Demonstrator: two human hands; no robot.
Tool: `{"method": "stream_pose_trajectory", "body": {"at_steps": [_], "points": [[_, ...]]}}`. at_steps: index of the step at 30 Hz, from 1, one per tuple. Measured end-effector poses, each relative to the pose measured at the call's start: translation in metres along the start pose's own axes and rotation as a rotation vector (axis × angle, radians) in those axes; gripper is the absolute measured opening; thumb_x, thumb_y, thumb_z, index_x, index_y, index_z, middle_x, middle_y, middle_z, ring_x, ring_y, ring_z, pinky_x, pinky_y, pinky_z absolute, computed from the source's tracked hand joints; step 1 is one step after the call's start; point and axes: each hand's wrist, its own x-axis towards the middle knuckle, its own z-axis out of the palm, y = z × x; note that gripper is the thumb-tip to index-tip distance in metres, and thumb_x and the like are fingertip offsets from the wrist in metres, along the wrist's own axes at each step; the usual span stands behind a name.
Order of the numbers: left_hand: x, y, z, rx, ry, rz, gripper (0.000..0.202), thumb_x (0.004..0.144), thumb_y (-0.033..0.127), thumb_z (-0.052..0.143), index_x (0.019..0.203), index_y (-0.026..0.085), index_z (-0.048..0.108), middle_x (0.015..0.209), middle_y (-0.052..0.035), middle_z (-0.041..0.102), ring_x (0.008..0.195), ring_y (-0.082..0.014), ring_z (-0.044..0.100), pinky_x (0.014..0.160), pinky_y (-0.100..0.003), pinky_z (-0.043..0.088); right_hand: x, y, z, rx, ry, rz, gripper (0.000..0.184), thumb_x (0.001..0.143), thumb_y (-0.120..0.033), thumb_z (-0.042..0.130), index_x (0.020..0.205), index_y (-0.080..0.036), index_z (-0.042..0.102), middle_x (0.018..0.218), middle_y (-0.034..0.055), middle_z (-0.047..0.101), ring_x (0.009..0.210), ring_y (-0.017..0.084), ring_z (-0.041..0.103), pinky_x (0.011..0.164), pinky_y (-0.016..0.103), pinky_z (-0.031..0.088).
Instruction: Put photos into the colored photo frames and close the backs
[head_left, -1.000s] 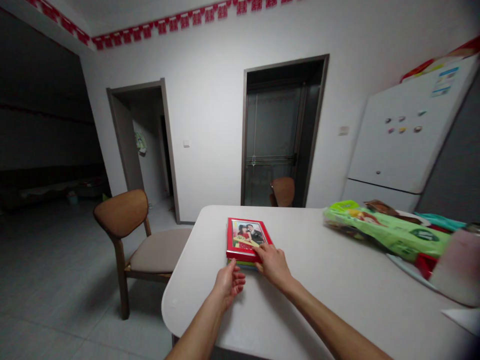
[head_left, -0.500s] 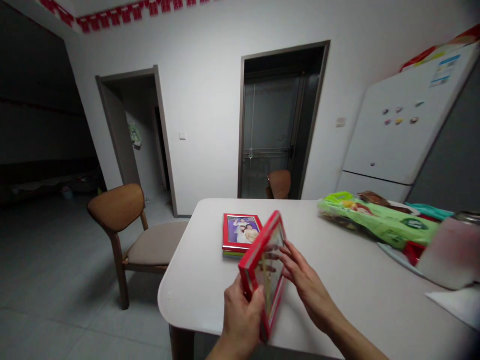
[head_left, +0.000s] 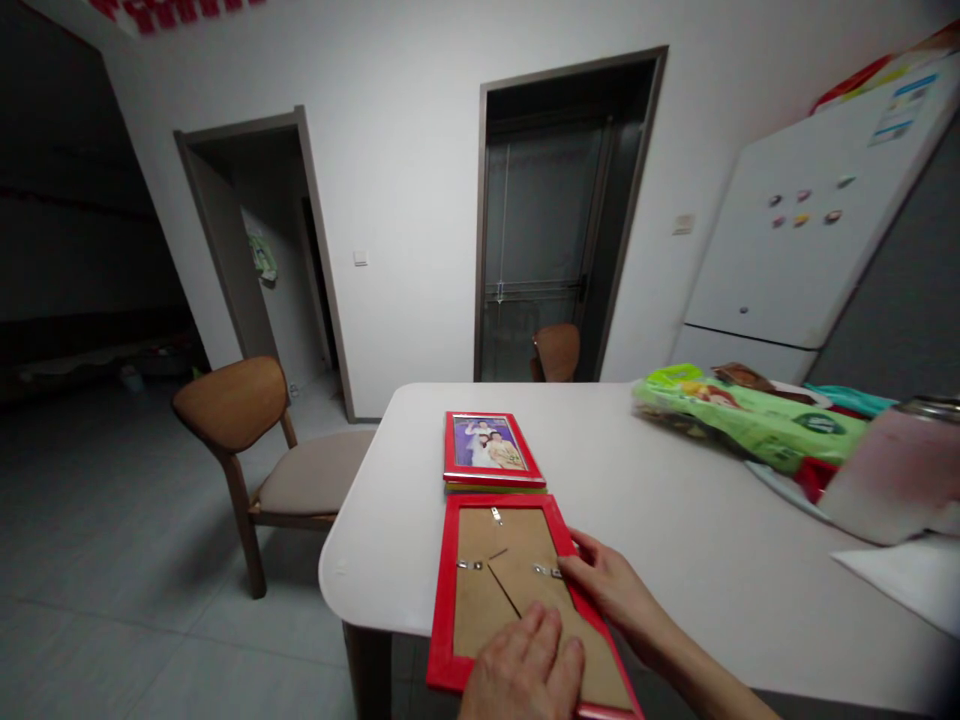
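Observation:
A red picture frame (head_left: 480, 610) lies face down near the table's front edge, its brown backing board, metal clips and dark slits showing. My left hand (head_left: 525, 670) rests with its fingers laid on the lower part of the backing, not wrapped around the frame. At the frame's right side, my right hand (head_left: 611, 590) grips the red edge, thumb on top and fingers partly hidden beneath. Just beyond it sits a second red frame (head_left: 495, 450), face up with a photo of people on a purple ground, on top of a thin yellowish-green layer.
To the right on the white table (head_left: 600, 440) are a green plastic package (head_left: 772, 420), a pinkish jar (head_left: 892, 475) and white paper (head_left: 900, 585). A wooden chair (head_left: 232, 400) stands left of the table. Another chair (head_left: 556, 352) is behind it, and a fridge (head_left: 795, 270) at the right.
The held frame has turned from a tilted upright pose to lying face down. My left hand has moved from its edge onto the backing; my right hand has taken the right edge.

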Motion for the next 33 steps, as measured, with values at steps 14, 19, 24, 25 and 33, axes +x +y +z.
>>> {"method": "stream_pose_trajectory", "body": {"at_steps": [14,19,24,25,33], "points": [[-0.005,0.014,0.021,0.017,-0.049,-0.092,0.025,0.081,0.019,0.035,0.096,0.019,0.056,0.099,-0.0048,0.063,0.093,-0.0187,0.057,0.070,-0.025,0.050,0.014,0.028,-0.004,-0.884,0.161,-0.227,0.051,0.061,-0.016,0.040,0.110,-0.008,0.050,0.107,0.0134,0.052,0.100,0.020,0.048,0.090,0.029,0.033],[0.002,-0.002,0.000,-0.310,-0.403,-0.193,0.043,0.068,0.028,0.053,0.108,0.014,0.051,0.115,-0.0112,0.052,0.106,-0.0246,0.047,0.084,-0.033,0.045,0.012,0.026,-0.005,-0.933,0.115,-0.277,0.045,0.062,-0.016,0.042,0.105,-0.013,0.054,0.108,0.0114,0.051,0.100,0.020,0.047,0.090,0.030,0.032],[0.005,-0.043,-0.026,-0.338,-0.505,-0.703,0.060,0.067,0.027,0.049,0.120,0.003,0.038,0.129,-0.0181,0.032,0.120,-0.0275,0.027,0.098,-0.042,0.026,0.011,0.022,-0.003,-0.966,0.118,-0.268,0.036,0.066,-0.018,0.041,0.098,-0.015,0.057,0.094,0.0093,0.055,0.089,0.019,0.050,0.081,0.028,0.037],[0.003,-0.049,-0.027,-0.346,-0.495,-0.748,0.061,0.067,0.026,0.049,0.121,0.002,0.036,0.130,-0.0177,0.030,0.121,-0.0266,0.025,0.099,-0.041,0.025,0.011,0.021,-0.002,-0.974,0.131,-0.256,0.034,0.067,-0.019,0.041,0.097,-0.015,0.058,0.090,0.0088,0.055,0.086,0.018,0.051,0.078,0.027,0.038],[-0.012,-0.055,-0.018,-0.495,-0.384,-0.800,0.066,0.064,0.025,0.049,0.124,0.005,0.031,0.132,-0.0138,0.029,0.123,-0.0216,0.022,0.101,-0.036,0.021,0.010,0.024,0.000,-0.990,0.164,-0.237,0.029,0.074,-0.026,0.040,0.095,-0.019,0.058,0.082,0.0057,0.055,0.075,0.015,0.052,0.067,0.023,0.039]]}}
